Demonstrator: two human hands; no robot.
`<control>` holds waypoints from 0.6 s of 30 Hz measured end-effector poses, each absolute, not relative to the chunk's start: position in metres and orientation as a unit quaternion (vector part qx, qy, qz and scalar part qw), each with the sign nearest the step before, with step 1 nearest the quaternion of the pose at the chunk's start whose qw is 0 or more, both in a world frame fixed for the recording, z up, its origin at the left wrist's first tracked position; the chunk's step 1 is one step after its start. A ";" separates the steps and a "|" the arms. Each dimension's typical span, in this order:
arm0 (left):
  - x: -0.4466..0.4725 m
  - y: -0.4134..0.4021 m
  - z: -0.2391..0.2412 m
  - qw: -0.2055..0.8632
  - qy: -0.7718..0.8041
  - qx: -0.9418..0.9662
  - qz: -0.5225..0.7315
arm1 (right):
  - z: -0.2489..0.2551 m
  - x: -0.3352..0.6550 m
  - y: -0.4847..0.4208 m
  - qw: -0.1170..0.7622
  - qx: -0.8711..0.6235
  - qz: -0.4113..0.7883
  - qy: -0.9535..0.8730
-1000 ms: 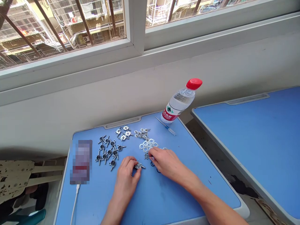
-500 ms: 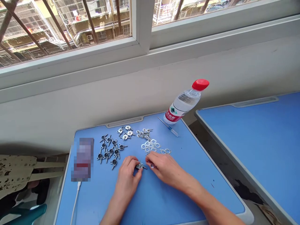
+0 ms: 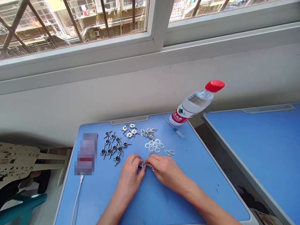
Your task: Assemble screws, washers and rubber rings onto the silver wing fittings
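My left hand (image 3: 131,171) is closed, its thumb and fingers pinching a small silver metal flange part (image 3: 142,164) with a thin pin standing up from it. Right beside it, my right hand (image 3: 164,167) is also closed, fingertips at the part's right side. A small shiny bit shows under those fingers, too hidden to name. Beyond my right hand lie several flat metal oval rings (image 3: 154,144) and several small ring-headed pins (image 3: 148,133). To the left are several metal parts with black round centres (image 3: 114,148). Several silver flange parts (image 3: 129,134) lie farther back.
A phone-like blurred rectangle (image 3: 86,154) with a white cable (image 3: 77,198) lies at the table's left. At the back right, a water bottle (image 3: 193,106) with a red cap stands near a blue-and-clear pen-like tool (image 3: 174,128). A second blue table (image 3: 255,143) is on the right.
My right hand has come closer to my left, its fingertips now at the flange part. The whole view has shifted, so the table's things appear farther right.
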State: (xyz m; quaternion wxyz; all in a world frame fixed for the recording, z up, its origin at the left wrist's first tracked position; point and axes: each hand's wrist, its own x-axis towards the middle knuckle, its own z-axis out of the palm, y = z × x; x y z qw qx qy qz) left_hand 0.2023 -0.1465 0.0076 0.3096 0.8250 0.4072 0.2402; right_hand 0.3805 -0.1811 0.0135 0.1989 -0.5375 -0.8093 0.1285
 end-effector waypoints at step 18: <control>0.202 -0.147 0.008 0.302 0.407 0.823 0.258 | 0.022 0.382 -0.184 0.184 -0.501 0.083 -0.842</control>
